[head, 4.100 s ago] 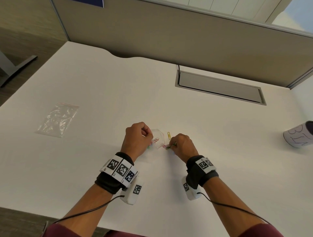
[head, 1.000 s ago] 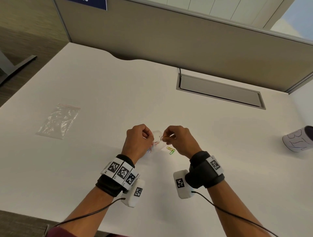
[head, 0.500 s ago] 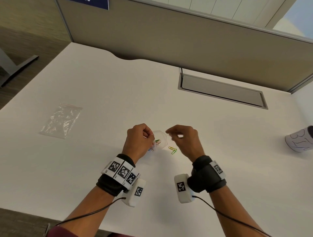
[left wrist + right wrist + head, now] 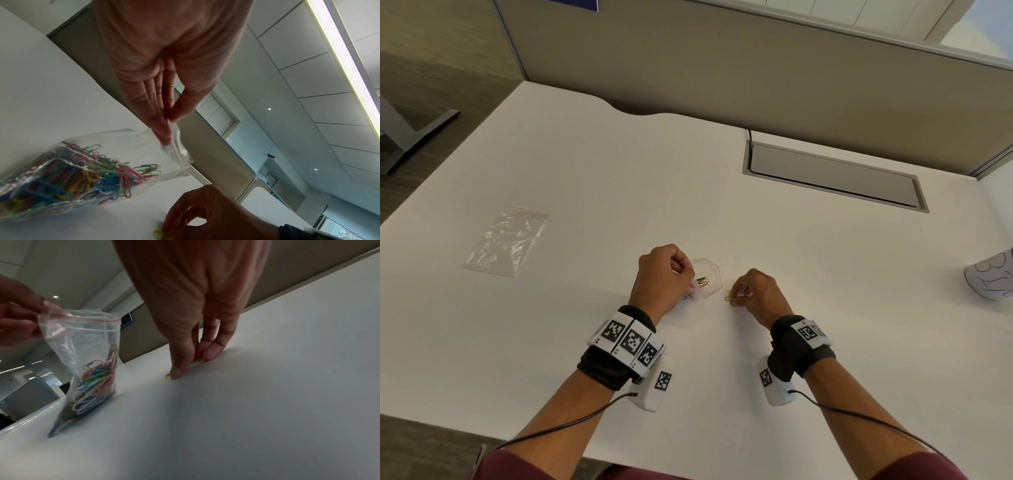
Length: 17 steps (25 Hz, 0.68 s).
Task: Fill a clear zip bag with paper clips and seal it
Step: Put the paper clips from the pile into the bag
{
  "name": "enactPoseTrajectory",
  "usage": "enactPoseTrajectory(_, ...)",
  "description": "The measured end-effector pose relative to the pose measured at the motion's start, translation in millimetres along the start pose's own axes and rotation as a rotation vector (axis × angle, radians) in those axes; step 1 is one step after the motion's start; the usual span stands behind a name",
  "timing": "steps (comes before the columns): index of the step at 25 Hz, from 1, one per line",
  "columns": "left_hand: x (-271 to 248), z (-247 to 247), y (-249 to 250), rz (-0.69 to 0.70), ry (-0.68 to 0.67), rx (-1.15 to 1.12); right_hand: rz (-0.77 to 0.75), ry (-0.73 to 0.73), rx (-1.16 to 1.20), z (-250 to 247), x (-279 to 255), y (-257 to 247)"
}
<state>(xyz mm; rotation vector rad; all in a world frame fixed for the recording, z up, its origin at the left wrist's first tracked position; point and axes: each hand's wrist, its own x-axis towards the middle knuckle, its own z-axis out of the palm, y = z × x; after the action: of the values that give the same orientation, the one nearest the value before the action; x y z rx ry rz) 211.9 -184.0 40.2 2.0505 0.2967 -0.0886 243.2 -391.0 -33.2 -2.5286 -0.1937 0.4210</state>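
A clear zip bag (image 4: 705, 284) with a red zip line stands on the white table, its bottom holding many coloured paper clips (image 4: 82, 178). My left hand (image 4: 664, 274) pinches the bag's top edge (image 4: 171, 129) between thumb and fingers, and the mouth stays open (image 4: 82, 318). Just right of the bag, my right hand (image 4: 753, 294) is down at the tabletop, thumb and fingertips (image 4: 176, 371) closing on a yellow-green paper clip (image 4: 728, 299) that lies flat. Part of the clip (image 4: 167, 375) is hidden under the thumb.
A second clear zip bag (image 4: 508, 240) lies flat at the left of the table. A grey cable hatch (image 4: 832, 178) is set into the far side. A white paper cup (image 4: 989, 277) lies at the right edge. A partition wall closes off the back.
My right hand dropped a clip into the bag, then moved down and right to the yellow-green clip on the table. The left hand kept hold of the bag.
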Motion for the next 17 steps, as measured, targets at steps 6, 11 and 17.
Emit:
enactPoseTrajectory(6,-1.1,1.7,2.5,0.000,-0.003,-0.009,-0.073,-0.013,-0.217,10.3,-8.4,4.6)
enactPoseTrajectory(11,-2.1,2.1,4.4,0.003,-0.010,-0.003,-0.064,0.059,-0.420,18.8,-21.3,-4.5)
enactPoseTrajectory(17,-2.1,1.4,5.3,-0.002,-0.011,0.014,0.009,0.130,0.333,-30.2,-29.2,-52.2)
